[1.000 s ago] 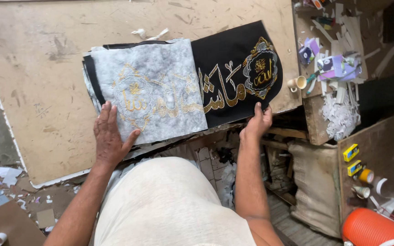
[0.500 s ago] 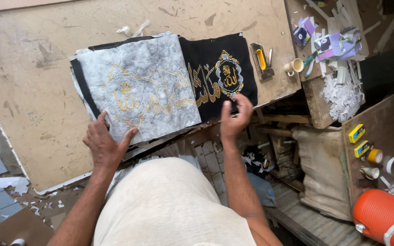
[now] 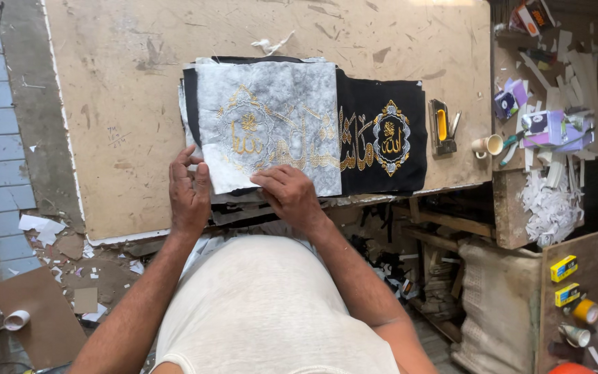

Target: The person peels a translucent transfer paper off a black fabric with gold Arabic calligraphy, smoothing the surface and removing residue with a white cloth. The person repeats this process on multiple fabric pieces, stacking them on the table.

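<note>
A stack of black cloth pieces (image 3: pixel 382 131) with gold embroidery lies on a worn wooden board (image 3: pixel 119 104). The top piece is folded over, so its grey-white backing (image 3: pixel 271 118) faces up with the gold stitching showing through. My left hand (image 3: pixel 189 190) rests on the lower left corner of that backing, fingers pinching at its edge. Flat on the backing's lower edge near the middle lies my right hand (image 3: pixel 288 194). Neither hand lifts anything clear of the stack.
A metal stapler (image 3: pixel 441 126) and a small cup (image 3: pixel 487 145) sit right of the cloth. A side shelf (image 3: pixel 555 118) holds small boxes, paper strips and shredded paper. Tape rolls and yellow boxes (image 3: pixel 563 269) lie lower right. Paper scraps litter the floor at left.
My right hand moved left from the black embroidered end onto the backing's lower edge. My left hand shifted up onto the backing's corner. The view moved closer over the cloth.
</note>
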